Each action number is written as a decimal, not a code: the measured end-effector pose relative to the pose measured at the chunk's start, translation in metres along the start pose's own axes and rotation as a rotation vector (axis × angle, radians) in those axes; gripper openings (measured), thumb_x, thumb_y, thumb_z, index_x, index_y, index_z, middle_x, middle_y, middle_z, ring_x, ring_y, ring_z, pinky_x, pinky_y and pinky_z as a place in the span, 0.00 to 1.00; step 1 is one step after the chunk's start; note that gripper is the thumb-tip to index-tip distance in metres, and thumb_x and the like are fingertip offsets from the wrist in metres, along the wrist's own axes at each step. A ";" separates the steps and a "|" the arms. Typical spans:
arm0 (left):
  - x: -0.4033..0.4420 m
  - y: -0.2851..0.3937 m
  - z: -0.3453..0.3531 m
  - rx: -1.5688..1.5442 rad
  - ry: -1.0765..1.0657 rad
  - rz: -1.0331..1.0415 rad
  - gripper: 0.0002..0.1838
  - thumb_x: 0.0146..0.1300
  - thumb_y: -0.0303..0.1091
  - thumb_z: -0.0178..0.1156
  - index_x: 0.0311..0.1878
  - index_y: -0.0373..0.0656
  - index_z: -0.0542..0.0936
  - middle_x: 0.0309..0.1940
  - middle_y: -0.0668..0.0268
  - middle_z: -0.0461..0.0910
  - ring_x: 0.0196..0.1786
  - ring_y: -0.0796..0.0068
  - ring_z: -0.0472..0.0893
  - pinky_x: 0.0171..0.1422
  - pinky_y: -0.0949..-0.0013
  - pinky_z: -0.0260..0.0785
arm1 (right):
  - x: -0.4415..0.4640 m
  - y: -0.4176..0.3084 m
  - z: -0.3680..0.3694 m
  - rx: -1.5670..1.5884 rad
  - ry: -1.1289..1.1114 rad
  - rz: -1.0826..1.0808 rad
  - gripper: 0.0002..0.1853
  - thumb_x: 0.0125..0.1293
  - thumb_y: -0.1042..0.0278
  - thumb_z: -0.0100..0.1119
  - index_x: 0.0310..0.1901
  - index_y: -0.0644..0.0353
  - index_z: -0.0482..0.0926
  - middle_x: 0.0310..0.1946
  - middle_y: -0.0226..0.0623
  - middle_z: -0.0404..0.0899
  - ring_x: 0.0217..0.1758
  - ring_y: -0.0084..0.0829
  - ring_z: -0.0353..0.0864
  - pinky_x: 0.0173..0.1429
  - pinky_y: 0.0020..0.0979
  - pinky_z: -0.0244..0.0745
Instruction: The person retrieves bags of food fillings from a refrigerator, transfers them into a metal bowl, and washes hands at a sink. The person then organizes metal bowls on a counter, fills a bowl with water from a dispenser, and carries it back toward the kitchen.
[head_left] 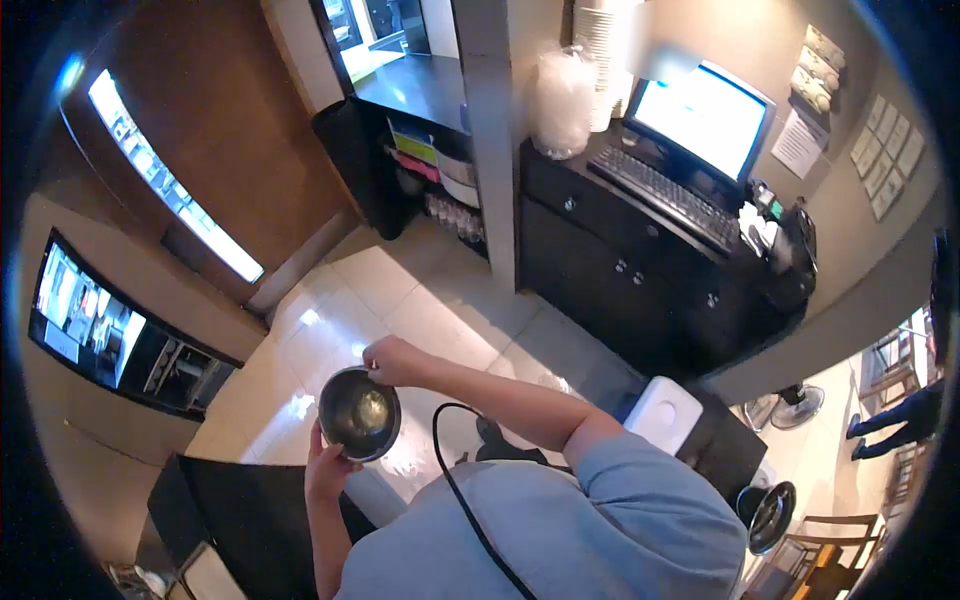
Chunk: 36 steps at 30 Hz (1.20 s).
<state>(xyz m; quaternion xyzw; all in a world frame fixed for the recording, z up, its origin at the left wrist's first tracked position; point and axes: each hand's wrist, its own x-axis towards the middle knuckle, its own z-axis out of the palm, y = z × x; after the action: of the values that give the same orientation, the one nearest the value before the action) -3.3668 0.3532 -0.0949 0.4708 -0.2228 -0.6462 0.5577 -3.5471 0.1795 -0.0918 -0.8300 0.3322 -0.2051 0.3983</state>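
A round dark metal bowl [358, 414] is held in front of my body, its open top facing up and a yellowish shine inside. My right hand [390, 361] grips the bowl's upper right rim with bent fingers. On the lower left side, my left hand [328, 468] holds the bowl with the thumb near the rim and fingers along the outside. Whether the bowl contains anything is unclear. A black cord [450, 470] hangs across my grey shirt.
Ahead is a dark cabinet [600, 255] with a monitor [703, 120], keyboard [665, 195] and stacked cups. A black counter [235, 500] stands at lower left, a brown door [225, 110] at upper left. A white device [663, 415] sits right of me. Another person's legs [900, 425] show far right.
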 end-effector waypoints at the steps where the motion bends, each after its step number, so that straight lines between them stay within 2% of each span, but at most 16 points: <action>1: 0.018 0.009 -0.010 -0.006 -0.021 0.011 0.36 0.47 0.20 0.46 0.61 0.53 0.49 0.46 0.54 0.68 0.34 0.59 0.77 0.24 0.64 0.75 | 0.024 0.005 -0.003 -0.054 0.009 -0.067 0.11 0.43 0.67 0.55 0.30 0.60 0.77 0.27 0.45 0.76 0.32 0.40 0.76 0.38 0.36 0.71; 2: 0.039 0.019 -0.020 -0.012 -0.039 0.022 0.36 0.47 0.20 0.45 0.61 0.54 0.49 0.46 0.53 0.67 0.34 0.59 0.77 0.25 0.64 0.75 | 0.050 0.013 -0.010 -0.058 0.010 -0.071 0.11 0.43 0.67 0.55 0.30 0.60 0.77 0.27 0.45 0.76 0.32 0.40 0.76 0.38 0.36 0.71; 7: 0.109 0.074 -0.038 -0.063 0.175 0.077 0.36 0.48 0.20 0.46 0.61 0.55 0.48 0.45 0.53 0.68 0.33 0.61 0.77 0.25 0.63 0.74 | 0.175 0.031 -0.009 -0.060 -0.067 -0.160 0.09 0.43 0.66 0.54 0.28 0.60 0.77 0.27 0.43 0.76 0.32 0.39 0.76 0.39 0.35 0.71; 10: 0.147 0.104 -0.063 -0.054 0.185 0.089 0.36 0.50 0.21 0.47 0.62 0.54 0.48 0.41 0.54 0.71 0.30 0.64 0.78 0.27 0.63 0.75 | 0.242 0.035 -0.004 -0.057 -0.098 -0.189 0.11 0.43 0.64 0.55 0.28 0.60 0.77 0.25 0.43 0.76 0.32 0.39 0.76 0.38 0.34 0.71; 12: 0.180 0.128 -0.084 -0.074 0.275 0.119 0.36 0.50 0.21 0.47 0.62 0.54 0.48 0.39 0.54 0.72 0.29 0.65 0.78 0.27 0.63 0.75 | 0.290 0.041 0.001 -0.059 -0.047 -0.277 0.11 0.44 0.65 0.57 0.29 0.62 0.77 0.21 0.41 0.75 0.26 0.34 0.76 0.32 0.31 0.72; 14: 0.209 0.147 -0.116 -0.081 0.175 0.101 0.36 0.50 0.21 0.47 0.62 0.54 0.48 0.37 0.54 0.73 0.26 0.65 0.78 0.28 0.64 0.75 | 0.336 0.041 0.006 0.157 -0.175 -0.153 0.10 0.46 0.67 0.57 0.31 0.64 0.77 0.19 0.37 0.74 0.20 0.26 0.74 0.25 0.27 0.71; 17: 0.257 0.187 -0.148 -0.117 0.254 0.080 0.36 0.51 0.21 0.47 0.63 0.55 0.48 0.36 0.54 0.73 0.25 0.64 0.78 0.28 0.63 0.75 | 0.417 0.048 0.021 0.149 -0.233 -0.201 0.09 0.49 0.70 0.57 0.32 0.65 0.77 0.19 0.33 0.73 0.18 0.20 0.71 0.20 0.23 0.69; 20: 0.300 0.221 -0.172 -0.148 0.269 0.091 0.36 0.51 0.20 0.46 0.63 0.55 0.47 0.35 0.54 0.73 0.25 0.65 0.77 0.29 0.63 0.75 | 0.474 0.055 0.023 0.125 -0.220 -0.184 0.10 0.50 0.69 0.57 0.34 0.64 0.77 0.19 0.32 0.73 0.19 0.20 0.71 0.22 0.21 0.69; 22: 0.331 0.247 -0.196 -0.139 0.275 0.092 0.36 0.51 0.20 0.46 0.63 0.53 0.46 0.34 0.54 0.73 0.25 0.65 0.77 0.29 0.64 0.75 | 0.511 0.062 0.017 0.176 -0.141 -0.009 0.14 0.49 0.60 0.57 0.35 0.59 0.77 0.26 0.39 0.77 0.29 0.32 0.76 0.37 0.30 0.70; 24: 0.363 0.273 -0.218 -0.126 0.284 0.113 0.36 0.51 0.19 0.46 0.63 0.53 0.45 0.33 0.55 0.72 0.24 0.65 0.77 0.29 0.65 0.75 | 0.547 0.099 0.012 0.185 -0.052 -0.068 0.16 0.50 0.60 0.58 0.37 0.61 0.77 0.29 0.39 0.77 0.31 0.30 0.76 0.38 0.28 0.70; 25: 0.377 0.286 -0.226 -0.116 0.322 0.111 0.36 0.50 0.21 0.47 0.63 0.54 0.47 0.32 0.57 0.74 0.25 0.67 0.77 0.27 0.66 0.75 | 0.561 0.113 0.004 0.180 -0.044 -0.017 0.15 0.50 0.60 0.58 0.37 0.62 0.76 0.30 0.39 0.77 0.31 0.29 0.76 0.38 0.27 0.70; 29: 0.439 0.334 -0.272 -0.112 0.305 0.167 0.36 0.51 0.22 0.47 0.62 0.54 0.47 0.35 0.57 0.73 0.26 0.67 0.77 0.27 0.67 0.75 | 0.615 0.167 -0.044 0.088 -0.064 0.190 0.14 0.51 0.63 0.58 0.36 0.63 0.76 0.30 0.37 0.77 0.31 0.24 0.74 0.38 0.24 0.69; 32: 0.484 0.361 -0.301 -0.140 0.339 0.183 0.37 0.51 0.20 0.46 0.63 0.52 0.45 0.30 0.58 0.73 0.25 0.67 0.77 0.29 0.66 0.76 | 0.678 0.220 -0.070 -0.005 -0.027 0.332 0.14 0.51 0.63 0.58 0.36 0.64 0.76 0.28 0.36 0.77 0.31 0.24 0.74 0.38 0.24 0.69; 35: 0.522 0.402 -0.333 -0.151 0.393 0.221 0.37 0.50 0.19 0.46 0.63 0.52 0.45 0.31 0.58 0.73 0.25 0.67 0.77 0.29 0.66 0.76 | 0.778 0.231 -0.075 -0.084 0.011 0.214 0.14 0.51 0.63 0.58 0.36 0.64 0.76 0.28 0.38 0.77 0.31 0.27 0.75 0.38 0.25 0.69; 36: 0.535 0.414 -0.338 -0.195 0.426 0.223 0.37 0.50 0.19 0.46 0.63 0.52 0.45 0.31 0.58 0.73 0.25 0.67 0.77 0.29 0.65 0.76 | 0.821 0.220 -0.076 -0.096 0.038 0.101 0.15 0.51 0.62 0.58 0.37 0.63 0.75 0.30 0.39 0.77 0.32 0.29 0.75 0.39 0.26 0.69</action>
<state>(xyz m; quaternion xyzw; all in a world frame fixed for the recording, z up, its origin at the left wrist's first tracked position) -2.8303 -0.1794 -0.1058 0.5128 -0.0874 -0.4855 0.7026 -3.1082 -0.5488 -0.1597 -0.8263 0.3907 -0.1841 0.3615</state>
